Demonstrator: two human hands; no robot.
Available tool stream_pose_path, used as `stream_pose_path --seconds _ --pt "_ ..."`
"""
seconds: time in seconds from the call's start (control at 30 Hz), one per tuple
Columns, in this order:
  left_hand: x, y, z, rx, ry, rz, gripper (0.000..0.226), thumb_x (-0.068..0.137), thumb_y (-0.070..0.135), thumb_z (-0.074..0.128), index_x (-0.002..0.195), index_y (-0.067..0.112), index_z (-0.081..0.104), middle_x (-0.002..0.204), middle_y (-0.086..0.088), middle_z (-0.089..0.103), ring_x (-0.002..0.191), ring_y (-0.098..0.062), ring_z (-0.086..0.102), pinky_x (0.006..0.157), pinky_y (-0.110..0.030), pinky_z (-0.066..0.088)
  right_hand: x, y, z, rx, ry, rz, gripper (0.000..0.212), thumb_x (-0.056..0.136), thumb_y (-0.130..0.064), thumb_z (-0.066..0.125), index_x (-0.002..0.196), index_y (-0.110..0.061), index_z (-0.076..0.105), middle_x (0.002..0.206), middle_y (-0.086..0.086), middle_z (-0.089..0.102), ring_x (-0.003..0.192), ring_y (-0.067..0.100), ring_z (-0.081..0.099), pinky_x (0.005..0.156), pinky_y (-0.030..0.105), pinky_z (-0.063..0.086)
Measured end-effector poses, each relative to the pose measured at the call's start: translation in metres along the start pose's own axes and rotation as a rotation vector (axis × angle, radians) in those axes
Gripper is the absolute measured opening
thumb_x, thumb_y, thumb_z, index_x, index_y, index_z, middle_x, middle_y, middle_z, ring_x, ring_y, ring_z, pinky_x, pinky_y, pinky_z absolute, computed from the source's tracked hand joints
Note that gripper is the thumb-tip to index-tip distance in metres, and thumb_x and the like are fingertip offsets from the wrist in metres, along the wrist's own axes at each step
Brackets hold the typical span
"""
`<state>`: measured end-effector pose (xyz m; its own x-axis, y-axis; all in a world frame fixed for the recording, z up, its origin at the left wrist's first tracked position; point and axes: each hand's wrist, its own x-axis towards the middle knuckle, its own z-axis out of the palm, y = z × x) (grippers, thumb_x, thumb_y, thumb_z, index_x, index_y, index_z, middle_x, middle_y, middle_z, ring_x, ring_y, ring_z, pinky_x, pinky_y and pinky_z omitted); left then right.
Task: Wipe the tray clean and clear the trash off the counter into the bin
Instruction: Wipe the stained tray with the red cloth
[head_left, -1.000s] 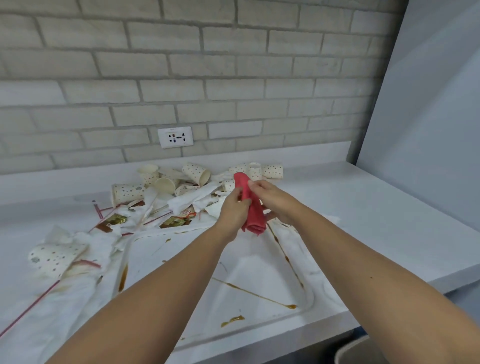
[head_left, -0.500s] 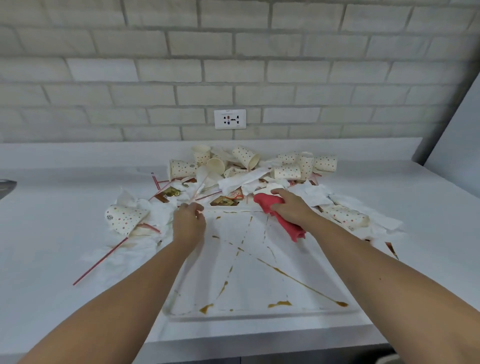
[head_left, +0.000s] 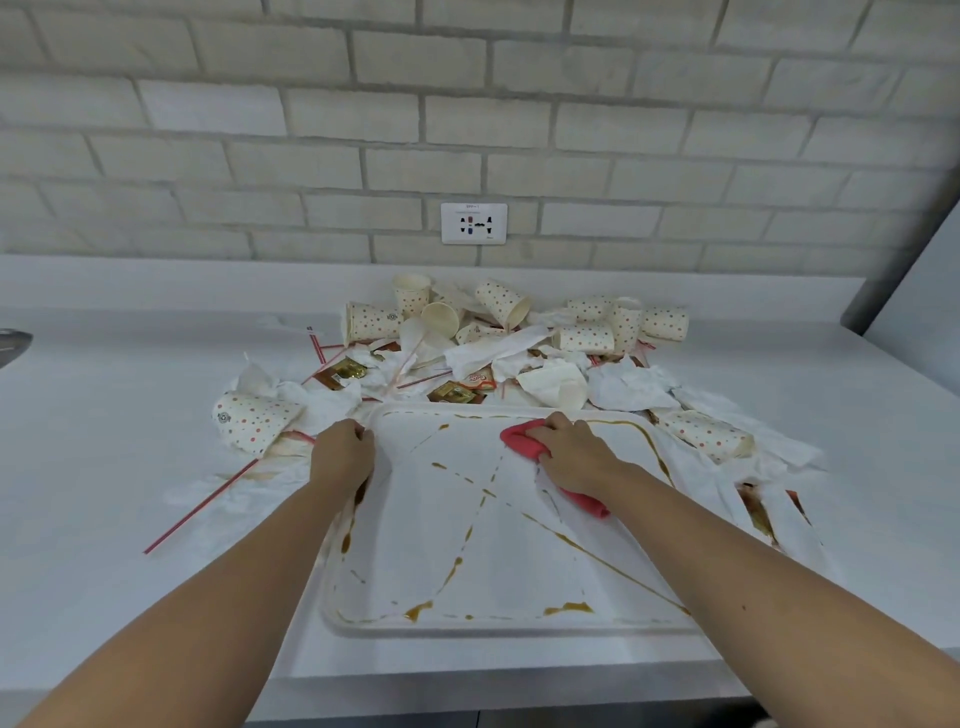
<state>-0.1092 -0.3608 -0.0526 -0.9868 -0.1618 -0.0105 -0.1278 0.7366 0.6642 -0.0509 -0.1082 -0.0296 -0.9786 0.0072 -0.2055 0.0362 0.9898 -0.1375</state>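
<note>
While left hand apparently grips smooth white tray rim, right hand clutches crumpled red cloth.

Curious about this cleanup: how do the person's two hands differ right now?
The left hand grips the tray at its far-left rim; the right hand holds a red cloth. The left hand sits at the tray's edge; the right hand lies inside, on its stained floor. Both rest on the tray.

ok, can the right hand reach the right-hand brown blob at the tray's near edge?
Probably yes: the right hand holds the red cloth far up the tray, and only sauce streaks lie between it and that brown blob.
</note>
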Motion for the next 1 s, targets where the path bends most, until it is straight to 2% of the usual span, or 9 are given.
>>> stream_pose_path --seconds 0.07,0.2,0.3,0.43,0.53,0.67,0.77,0.87,1.0 --pt "0.002 -0.001 0.000 -0.016 -0.023 0.011 0.022 0.097 0.012 0.038 0.090 0.000 0.054 0.087 -0.012 0.055 0.082 -0.023 0.049 0.074 -0.030 0.038 0.001 -0.003 0.003 -0.001 0.025 0.009 0.042 0.099 -0.024 0.034 0.140 -0.021 0.035 0.141 0.005 0.032 0.123 0.031 0.035 0.100 0.045 0.038" --pt "0.002 -0.007 0.000 -0.208 -0.086 0.011 0.024 0.098 0.017 0.036 0.098 0.002 0.055 0.088 -0.007 0.053 0.087 -0.023 0.047 0.078 -0.031 0.036 0.004 -0.014 0.010 -0.001 0.084 0.031 0.049 0.098 -0.047 0.030 0.141 -0.024 0.031 0.141 0.003 0.034 0.125 0.030 0.037 0.096 0.044 0.041" --pt "-0.002 -0.013 0.001 -0.340 -0.086 0.016 0.034 0.098 0.019 0.035 0.098 -0.006 0.058 0.081 -0.005 0.050 0.082 -0.021 0.045 0.080 -0.037 0.038 0.009 -0.027 0.016 -0.048 0.164 -0.028 0.045 0.101 -0.039 0.026 0.145 -0.028 0.027 0.144 0.002 0.033 0.124 0.029 0.038 0.095 0.042 0.044" --pt "-0.003 -0.012 0.001 -0.416 -0.085 0.009 0.029 0.097 0.016 0.036 0.096 0.003 0.062 0.090 -0.005 0.057 0.091 -0.022 0.049 0.078 -0.029 0.035 0.011 -0.046 0.022 0.004 0.150 -0.203 0.042 0.102 -0.031 0.030 0.144 -0.032 0.034 0.141 -0.001 0.037 0.119 0.024 0.039 0.098 0.037 0.041" --pt "-0.005 -0.011 -0.001 -0.467 -0.086 0.004 0.034 0.097 0.013 0.037 0.123 0.006 0.059 0.111 0.003 0.054 0.109 -0.018 0.047 0.093 -0.026 0.032 0.004 -0.038 0.021 0.041 0.123 -0.308 0.040 0.102 -0.027 0.034 0.140 -0.034 0.041 0.136 -0.004 0.041 0.115 0.021 0.042 0.094 0.032 0.040" --pt "-0.004 -0.014 -0.002 -0.476 -0.099 0.031 0.038 0.099 0.015 0.035 0.134 0.010 0.050 0.139 -0.003 0.050 0.130 -0.022 0.042 0.102 -0.026 0.029 0.004 -0.010 0.015 0.009 0.140 -0.234 0.039 0.101 -0.028 0.036 0.139 -0.035 0.042 0.128 -0.005 0.043 0.113 0.020 0.046 0.090 0.031 0.042" --pt "-0.007 -0.012 -0.002 -0.456 -0.106 0.059 0.039 0.100 0.016 0.033 0.135 0.010 0.048 0.139 -0.003 0.049 0.131 -0.023 0.041 0.097 -0.023 0.027 0.015 -0.019 0.012 0.009 0.167 -0.123 0.040 0.101 -0.026 0.036 0.140 -0.027 0.043 0.127 0.002 0.042 0.111 0.023 0.050 0.091 0.038 0.046" --pt "-0.008 -0.014 -0.001 -0.461 -0.098 0.075 0.039 0.100 0.016 0.033 0.135 0.012 0.049 0.139 -0.003 0.050 0.130 -0.022 0.042 0.096 -0.022 0.027 0.019 -0.048 0.012 0.005 0.164 -0.111 0.041 0.101 -0.034 0.035 0.137 -0.018 0.045 0.129 0.007 0.039 0.110 0.027 0.053 0.091 0.037 0.047" --pt "-0.005 -0.017 -0.001 -0.475 -0.103 0.038 0.039 0.099 0.015 0.034 0.134 0.012 0.051 0.138 -0.003 0.051 0.130 -0.022 0.044 0.104 -0.027 0.030 0.007 -0.054 0.017 0.059 0.165 -0.212 0.042 0.100 -0.042 0.032 0.136 -0.026 0.048 0.122 0.002 0.040 0.107 0.021 0.052 0.085 0.031 0.045"
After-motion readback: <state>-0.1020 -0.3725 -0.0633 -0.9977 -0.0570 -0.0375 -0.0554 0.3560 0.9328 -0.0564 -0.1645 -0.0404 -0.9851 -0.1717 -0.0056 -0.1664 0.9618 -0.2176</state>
